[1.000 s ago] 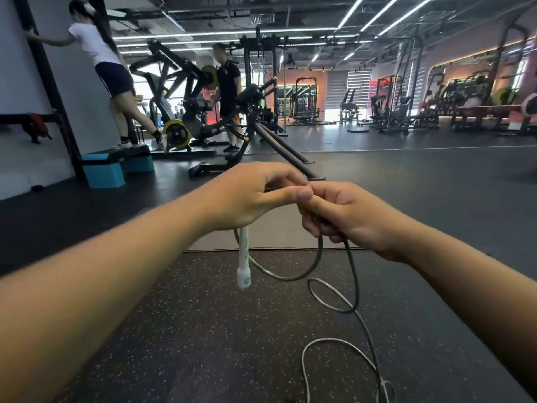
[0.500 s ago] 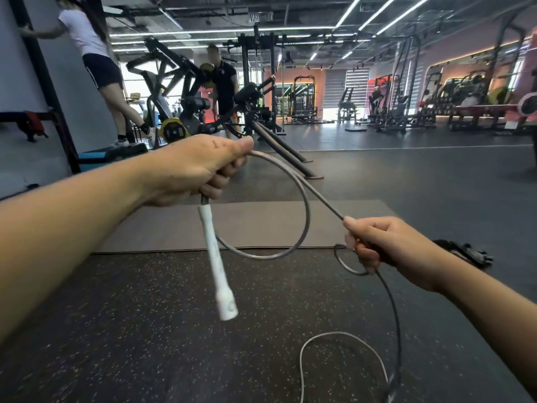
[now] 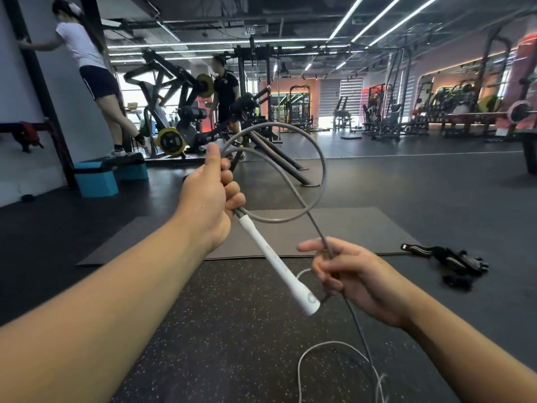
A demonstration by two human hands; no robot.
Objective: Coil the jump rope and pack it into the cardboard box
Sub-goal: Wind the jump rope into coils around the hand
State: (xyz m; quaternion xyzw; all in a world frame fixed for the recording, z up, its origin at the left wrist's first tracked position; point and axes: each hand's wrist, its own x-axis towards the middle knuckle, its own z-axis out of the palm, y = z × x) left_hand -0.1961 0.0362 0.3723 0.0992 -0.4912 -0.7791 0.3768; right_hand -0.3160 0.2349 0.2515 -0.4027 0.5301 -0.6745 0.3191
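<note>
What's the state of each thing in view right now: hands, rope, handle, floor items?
left hand: shut on jump rope, thumb up
right hand: shut on jump rope, index finger extended
jump rope: one loop formed at the left hand, rest trailing to the floor
white handle: hanging tilted below the left hand
black gloves: lying loose on the floor
mat: flat
cardboard box: not in view

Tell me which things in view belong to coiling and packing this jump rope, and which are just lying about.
Part of the job:
jump rope, coiled loop
white handle
left hand, gripping the coil
right hand, feeding the rope
The cardboard box is not in view.

Just lying about:
black gloves and strap
grey mat
blue step blocks
gym machines
</note>
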